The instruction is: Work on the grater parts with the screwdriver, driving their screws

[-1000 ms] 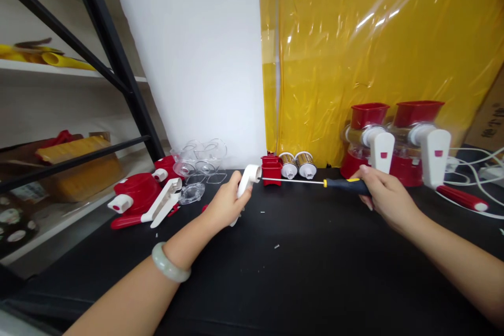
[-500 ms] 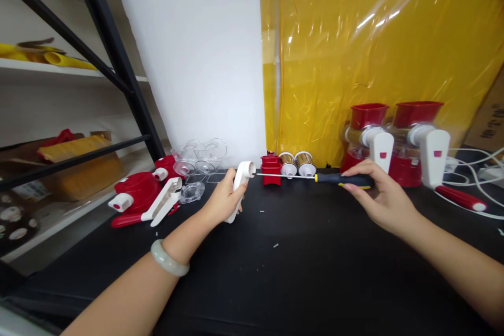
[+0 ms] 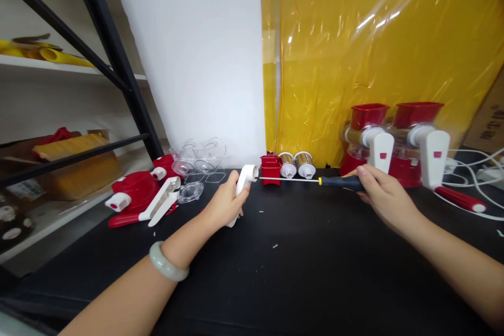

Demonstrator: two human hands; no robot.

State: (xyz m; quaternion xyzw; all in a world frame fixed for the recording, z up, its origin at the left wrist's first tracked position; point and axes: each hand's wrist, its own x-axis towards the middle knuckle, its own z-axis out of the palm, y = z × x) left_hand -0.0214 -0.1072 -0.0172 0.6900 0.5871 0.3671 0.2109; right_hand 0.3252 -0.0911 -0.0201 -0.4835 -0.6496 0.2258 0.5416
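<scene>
My left hand (image 3: 227, 198) is wrapped round a white plastic part (image 3: 249, 172), whose round open end faces right. A screwdriver (image 3: 342, 183) with a dark blue and yellow handle lies level in my right hand (image 3: 382, 191), fingers closed on the handle's rear end. The thin metal shaft points left, and its tip is at the round opening of the white part; whether it is inside is too small to tell. Behind the shaft stands a red plastic part (image 3: 270, 169), beside two metal grating drums (image 3: 305, 164).
Two red-and-white graters (image 3: 381, 149) stand at the right near white cables (image 3: 472, 178). On the left are red housings (image 3: 136, 191), a white crank with red handle (image 3: 159, 205) and clear plastic parts (image 3: 200, 160). Small screws (image 3: 275, 245) lie on the black table (image 3: 307, 283).
My right hand has shifted its hold on the screwdriver handle, its fingers now closed over the rear end. The white part and screwdriver have moved slightly right and down.
</scene>
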